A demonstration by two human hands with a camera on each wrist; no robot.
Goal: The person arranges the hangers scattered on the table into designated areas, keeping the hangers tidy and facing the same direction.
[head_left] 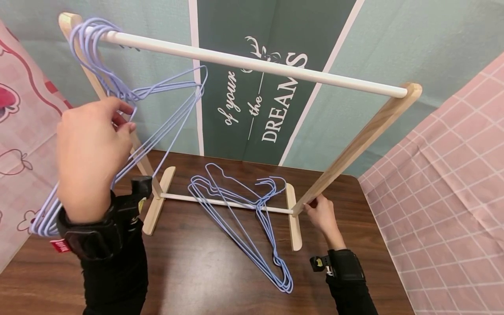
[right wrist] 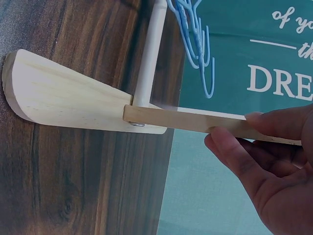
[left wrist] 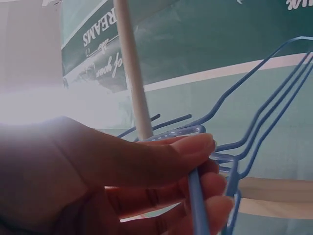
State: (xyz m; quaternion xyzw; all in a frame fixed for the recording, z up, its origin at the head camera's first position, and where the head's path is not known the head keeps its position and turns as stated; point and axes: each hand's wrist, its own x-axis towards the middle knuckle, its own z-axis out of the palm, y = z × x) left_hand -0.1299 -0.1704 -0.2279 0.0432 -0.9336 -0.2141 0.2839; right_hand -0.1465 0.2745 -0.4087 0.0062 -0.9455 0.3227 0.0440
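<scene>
While thumb and fingers of the left hand [head_left: 92, 148] pinch tightly what I take for one blue hanger [left wrist: 198, 205], bunched at the left end of the white rail [head_left: 252, 63], and the right hand [head_left: 323, 214] pinches the right post [head_left: 354, 153] low down, a sharp tug could snag neighbouring hangers [head_left: 122, 92] or tip the rack [head_left: 294, 232].

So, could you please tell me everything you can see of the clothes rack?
The clothes rack stands upright on the brown table. Two flat, pale posts of what looks like wood rise from round-ended feet, joined by a white top rail and a white lower bar. Blue hangers hang at the left end of the top rail; others lie across the lower bar. The right hand pinches the right post low down.
</scene>
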